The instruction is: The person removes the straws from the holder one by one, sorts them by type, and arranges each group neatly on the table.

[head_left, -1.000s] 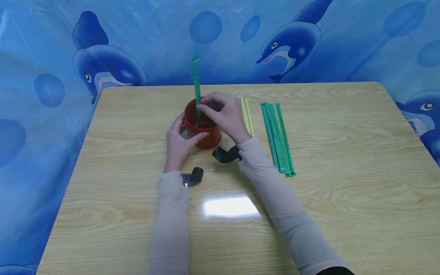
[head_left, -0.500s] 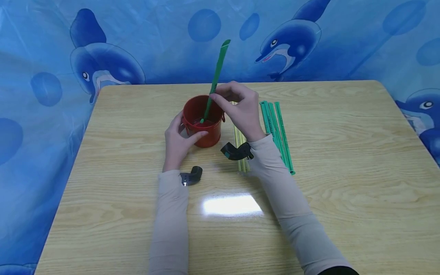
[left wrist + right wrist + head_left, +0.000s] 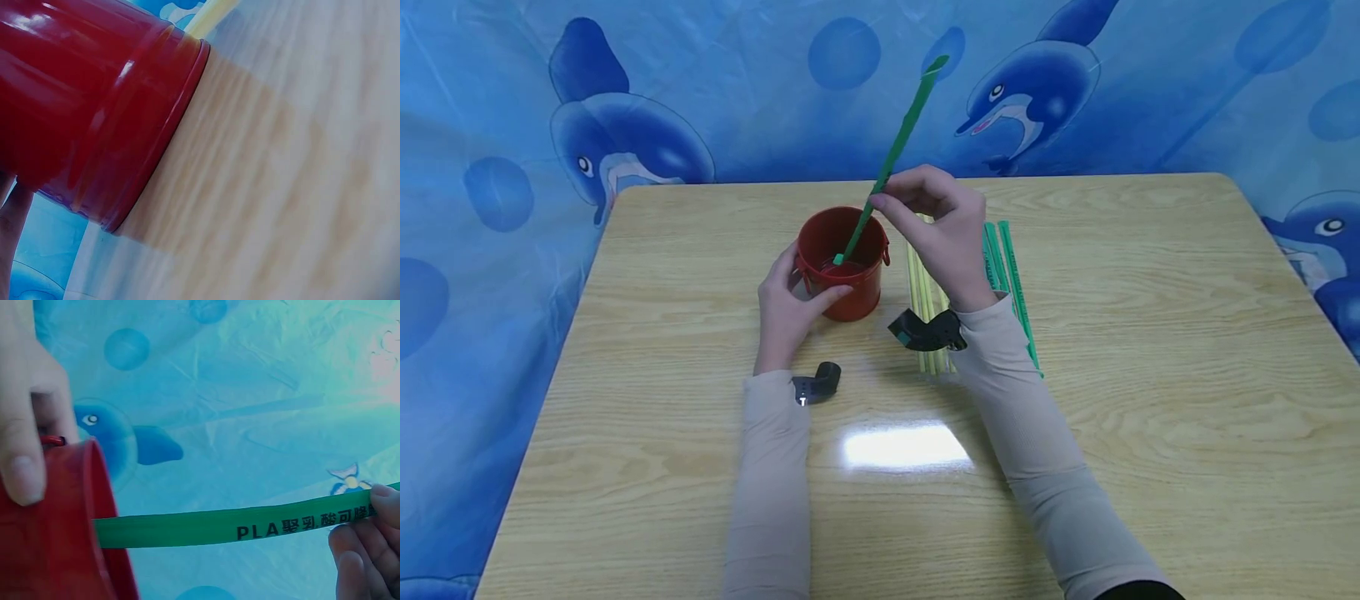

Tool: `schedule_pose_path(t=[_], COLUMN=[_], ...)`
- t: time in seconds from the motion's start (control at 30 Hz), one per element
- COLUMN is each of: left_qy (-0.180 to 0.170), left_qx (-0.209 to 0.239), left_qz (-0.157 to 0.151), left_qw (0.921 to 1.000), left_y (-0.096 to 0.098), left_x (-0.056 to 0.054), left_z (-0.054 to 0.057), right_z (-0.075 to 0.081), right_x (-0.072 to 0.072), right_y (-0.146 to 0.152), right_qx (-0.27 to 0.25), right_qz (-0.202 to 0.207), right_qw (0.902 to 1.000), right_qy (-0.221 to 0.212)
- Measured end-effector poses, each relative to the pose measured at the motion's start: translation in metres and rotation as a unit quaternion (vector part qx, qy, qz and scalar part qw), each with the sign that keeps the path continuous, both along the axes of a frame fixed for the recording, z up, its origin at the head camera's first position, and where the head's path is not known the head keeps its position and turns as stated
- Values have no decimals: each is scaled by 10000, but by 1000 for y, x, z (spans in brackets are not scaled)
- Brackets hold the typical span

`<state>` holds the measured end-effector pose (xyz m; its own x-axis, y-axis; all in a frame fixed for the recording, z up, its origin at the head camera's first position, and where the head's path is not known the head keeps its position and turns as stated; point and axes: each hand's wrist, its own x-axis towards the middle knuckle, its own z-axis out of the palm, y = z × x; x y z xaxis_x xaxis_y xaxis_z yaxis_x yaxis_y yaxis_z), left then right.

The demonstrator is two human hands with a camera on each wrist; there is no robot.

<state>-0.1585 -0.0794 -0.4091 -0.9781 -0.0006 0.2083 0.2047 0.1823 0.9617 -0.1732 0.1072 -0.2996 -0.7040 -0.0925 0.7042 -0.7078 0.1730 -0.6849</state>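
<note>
A small red metal bucket (image 3: 865, 292) stands on the table, upright, with its mouth showing. My left hand (image 3: 785, 312) grips its left side, thumb across the front. With thumb and fingertips, my right hand (image 3: 942, 229) pinches a green-wrapped straw (image 3: 901, 137) above the bucket's right rim. The straw leans to the right, and its lower end is inside the bucket. In the right wrist view, printed letters show on the straw's green wrapper (image 3: 187, 528). The left wrist view has the bucket's lower wall (image 3: 81, 119) close up, with a bit of finger at the left edge.
Right of the bucket lie several pale yellow straws (image 3: 923, 292), partly behind the right hand. Beyond them are several green-wrapped straws (image 3: 1017, 283), partly covered by the right forearm. A blue dolphin-print sheet (image 3: 880, 125) hangs behind the wooden table (image 3: 1150, 375).
My right hand has moved right and up along with the pinched straw, which went from nearly upright to leaning right. The left hand and the bucket have stayed in place.
</note>
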Motion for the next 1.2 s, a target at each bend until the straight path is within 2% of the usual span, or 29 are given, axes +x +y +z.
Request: schedule_pose_path(t=[0.37, 0.6, 0.67, 0.93, 1.2], left_qy=[38, 7, 3, 22, 71], left_qx=[134, 143, 132, 128, 128], left_qz=[-9, -57, -54, -53, -42], left_qw=[9999, 9999, 9999, 9999, 9999], left_y=[-3, -1, 0, 1, 1], left_x=[0, -1, -1, 0, 1], left_z=[1, -1, -1, -1, 0], right_z=[11, 18, 17, 3, -4], right_x=[15, 30, 34, 40, 52], right_y=[23, 44, 53, 88, 116], right_qx=[-740, -1184, -1138, -150, -6], right_qz=[-280, -416, -483, -984, -1284], right_qw=[9967, 9909, 9908, 9929, 9836], right_qy=[-165, -479, -544, -646, -1270])
